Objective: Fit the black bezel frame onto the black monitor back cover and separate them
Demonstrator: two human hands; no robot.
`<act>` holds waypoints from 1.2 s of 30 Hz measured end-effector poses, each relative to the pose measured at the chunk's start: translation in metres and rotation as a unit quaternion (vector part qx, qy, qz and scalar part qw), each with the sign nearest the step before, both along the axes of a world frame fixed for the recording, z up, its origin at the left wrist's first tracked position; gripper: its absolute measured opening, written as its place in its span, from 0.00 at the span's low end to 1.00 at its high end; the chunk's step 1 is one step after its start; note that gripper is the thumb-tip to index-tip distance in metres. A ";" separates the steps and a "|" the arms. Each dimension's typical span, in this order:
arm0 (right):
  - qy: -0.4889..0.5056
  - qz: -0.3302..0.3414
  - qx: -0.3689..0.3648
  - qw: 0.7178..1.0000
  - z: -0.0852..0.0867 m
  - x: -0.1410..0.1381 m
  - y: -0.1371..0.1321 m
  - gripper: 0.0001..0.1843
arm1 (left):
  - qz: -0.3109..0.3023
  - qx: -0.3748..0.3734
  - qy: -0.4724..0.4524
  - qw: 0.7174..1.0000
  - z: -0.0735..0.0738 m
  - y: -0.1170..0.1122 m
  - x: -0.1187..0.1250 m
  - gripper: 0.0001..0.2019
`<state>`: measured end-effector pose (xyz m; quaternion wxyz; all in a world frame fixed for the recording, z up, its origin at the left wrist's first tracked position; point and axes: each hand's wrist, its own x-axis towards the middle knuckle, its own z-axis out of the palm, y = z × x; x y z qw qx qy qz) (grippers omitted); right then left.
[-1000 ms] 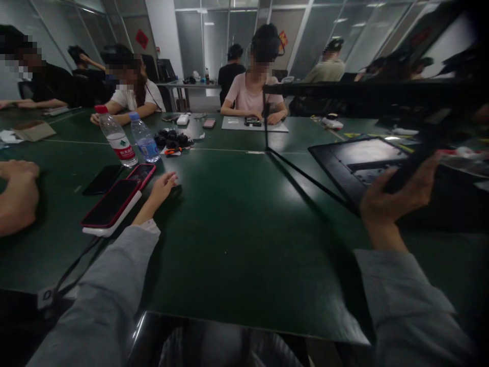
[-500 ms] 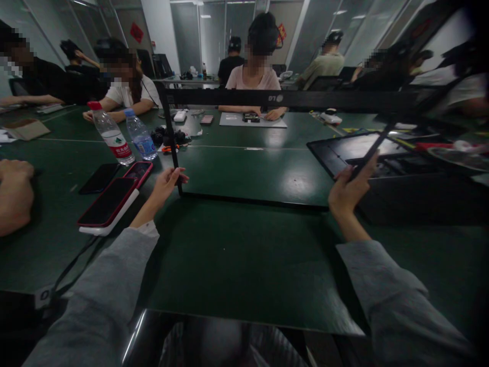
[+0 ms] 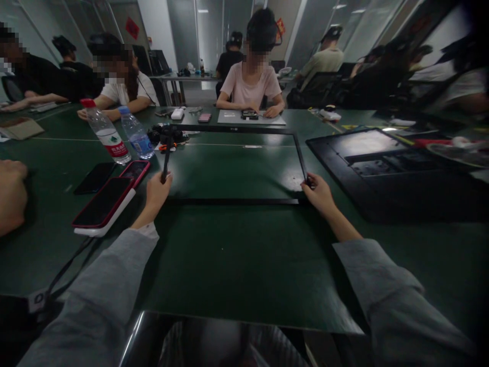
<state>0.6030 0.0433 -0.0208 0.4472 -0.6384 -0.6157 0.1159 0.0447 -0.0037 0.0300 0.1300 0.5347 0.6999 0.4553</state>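
Note:
Between my hands is a thin black screen bezel, an empty rectangular frame with a small logo on its far bar. It lies low over the green table, and I cannot tell whether it touches the surface. My left hand is closed around its left side bar. The right side bar is pinched by my right hand, thumb on the near side. Through the opening, bare tabletop shows. To the right of my right hand lies a large black panel with a recessed middle section.
Left of my left hand are a phone in a red case on a white block, and a dark phone. Behind them stand a red-capped bottle and a blue-capped bottle. Someone's arm rests at the left edge. Several people sit beyond.
The bezel has gone from raised and tilted toward me to low over the table. My right hand has moved left and down with it; my left hand has shifted slightly left.

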 end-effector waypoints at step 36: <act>-0.062 0.000 -0.021 0.998 0.004 -0.002 -0.008 0.29 | 0.008 -0.106 0.183 0.977 -0.012 -0.005 0.004 0.20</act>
